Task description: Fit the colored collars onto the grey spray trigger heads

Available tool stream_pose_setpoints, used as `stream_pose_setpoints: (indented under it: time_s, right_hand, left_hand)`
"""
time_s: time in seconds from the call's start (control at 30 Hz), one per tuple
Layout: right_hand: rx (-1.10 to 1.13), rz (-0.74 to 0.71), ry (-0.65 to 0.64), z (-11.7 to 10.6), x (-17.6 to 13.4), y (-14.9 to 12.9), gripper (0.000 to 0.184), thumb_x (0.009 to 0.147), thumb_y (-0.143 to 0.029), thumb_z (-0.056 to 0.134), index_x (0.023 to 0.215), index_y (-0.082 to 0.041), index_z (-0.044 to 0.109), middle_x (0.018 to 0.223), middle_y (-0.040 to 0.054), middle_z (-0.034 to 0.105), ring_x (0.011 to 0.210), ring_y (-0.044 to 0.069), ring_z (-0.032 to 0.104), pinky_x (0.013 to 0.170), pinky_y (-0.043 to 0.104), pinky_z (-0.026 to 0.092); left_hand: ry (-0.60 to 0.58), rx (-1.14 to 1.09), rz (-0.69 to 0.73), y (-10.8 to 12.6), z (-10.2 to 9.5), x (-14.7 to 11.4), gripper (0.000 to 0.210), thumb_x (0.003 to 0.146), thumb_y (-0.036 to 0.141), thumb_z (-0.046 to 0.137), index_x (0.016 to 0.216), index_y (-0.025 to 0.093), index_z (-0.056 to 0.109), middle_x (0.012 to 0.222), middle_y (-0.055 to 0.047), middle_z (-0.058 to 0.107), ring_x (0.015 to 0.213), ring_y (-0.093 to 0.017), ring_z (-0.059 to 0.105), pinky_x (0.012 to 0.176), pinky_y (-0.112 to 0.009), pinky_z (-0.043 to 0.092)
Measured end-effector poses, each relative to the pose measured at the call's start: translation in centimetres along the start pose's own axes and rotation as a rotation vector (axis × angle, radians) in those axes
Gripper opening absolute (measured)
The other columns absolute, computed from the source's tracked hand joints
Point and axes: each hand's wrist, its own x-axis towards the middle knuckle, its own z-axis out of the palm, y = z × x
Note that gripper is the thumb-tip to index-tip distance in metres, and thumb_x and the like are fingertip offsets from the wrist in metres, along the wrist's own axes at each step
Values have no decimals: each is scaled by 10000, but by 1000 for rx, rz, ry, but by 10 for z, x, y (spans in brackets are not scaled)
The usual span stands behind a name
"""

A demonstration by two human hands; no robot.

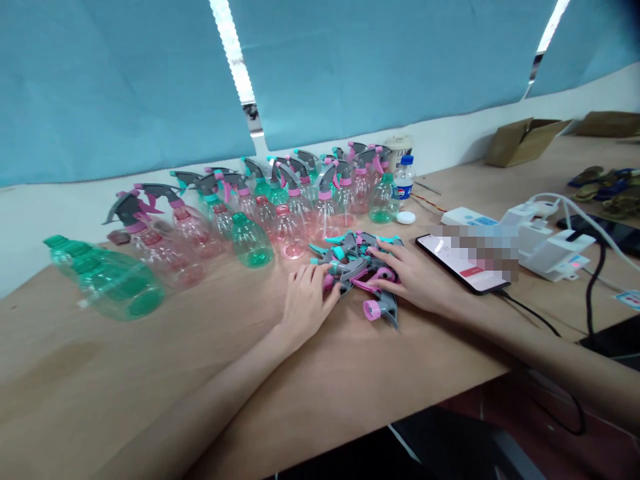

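Note:
A loose pile of spray trigger heads (356, 267), grey with pink or teal parts, lies on the table between my hands. At its left edge rests my left hand (307, 303), fingers bent over the heads and thumb apart. My right hand (413, 277) touches the pile from the right, its fingers spread and not closed around any head. Nearest me lies a single trigger head with a pink collar (373, 309). Behind the pile stand a clear pink bottle without a head (291, 233) and a green one (251, 241).
Several bottles fitted with trigger heads (327, 210) stand in rows at the back. Green bottles (120, 283) are at the left. To the right are a phone (450, 260) on a cable, a white power strip (545, 250), a Pepsi bottle (406, 179) and a cardboard box (520, 143).

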Motion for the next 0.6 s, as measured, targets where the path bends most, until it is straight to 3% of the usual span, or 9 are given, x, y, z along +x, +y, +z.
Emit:
stream_pose_setpoints:
  time_s: [0.1, 0.27, 0.4, 0.6]
  right_hand:
    - [-7, -94, 28, -5, -12, -25, 615, 859, -509, 525, 1367, -176, 424, 1417, 167, 433, 1326, 306, 385, 1054, 526, 361]
    - [5, -225, -34, 5, -24, -57, 638, 861, -497, 530, 1385, -161, 389, 1439, 166, 409, 1349, 306, 349, 1075, 535, 341]
    - [18, -195, -21, 14, -16, -55, 589, 887, -451, 510, 1379, -154, 385, 1427, 178, 419, 1332, 295, 380, 1062, 510, 376]
    - [16, -174, -4, 16, -9, -48, 496, 899, -440, 490, 1322, -185, 447, 1347, 166, 499, 1252, 301, 473, 1004, 527, 428]
  left_hand:
    - [-20, -32, 13, -4, -2, -6, 239, 862, 276, 566, 1064, 156, 518, 1011, -77, 636, 952, -264, 549, 810, -406, 397]
    - [-57, -111, 53, -5, -1, -5, 176, 842, 209, 584, 997, 170, 510, 1094, -77, 597, 1047, -244, 526, 861, -385, 421]
    - [-91, -143, 41, -6, 1, -5, 186, 827, 152, 573, 999, 172, 504, 991, -56, 609, 957, -239, 567, 830, -407, 441]
    - [-92, -211, -21, -10, -4, -17, 187, 832, 102, 540, 1001, 178, 516, 995, -59, 601, 964, -234, 567, 832, -407, 470]
